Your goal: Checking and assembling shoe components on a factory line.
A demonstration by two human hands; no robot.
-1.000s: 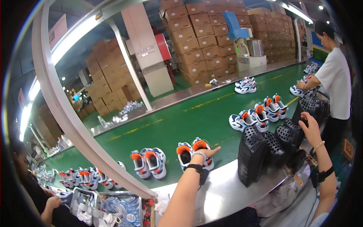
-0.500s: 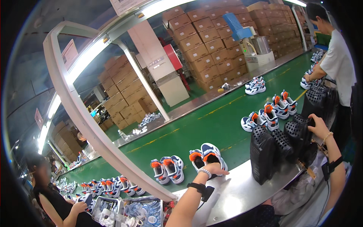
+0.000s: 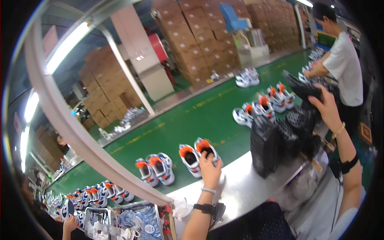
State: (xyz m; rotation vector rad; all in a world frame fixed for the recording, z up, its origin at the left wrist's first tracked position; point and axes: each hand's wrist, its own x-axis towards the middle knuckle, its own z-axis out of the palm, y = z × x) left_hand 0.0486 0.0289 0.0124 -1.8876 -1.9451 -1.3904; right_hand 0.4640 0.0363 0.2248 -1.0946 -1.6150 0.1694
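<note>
On the near edge of the green belt stands a pair of white, navy and orange sneakers. My left hand (image 3: 211, 173) grips the near rim of the right sneaker (image 3: 208, 146), its fingers at the opening. Beside it is the pair's left sneaker (image 3: 189, 161), untouched. My right hand (image 3: 327, 105) is raised at the right, closed on a black shoe last (image 3: 301, 88) that tilts up to the left. Below it, several more black perforated lasts (image 3: 265, 146) stand bunched on the metal ledge (image 3: 234, 192).
Another sneaker pair (image 3: 157, 170) stands left of mine, behind the slanted white post (image 3: 88, 132). More sneakers (image 3: 264, 105) line the belt (image 3: 180, 116) at right. Trays of small parts (image 3: 138, 222) sit lower left. A co-worker in white (image 3: 346, 66) works at far right; another person's hand (image 3: 71, 224) shows lower left.
My right hand has lifted a black last up from the bunch. My left hand has moved from beside the right sneaker's near end to its opening. The whole view has shifted.
</note>
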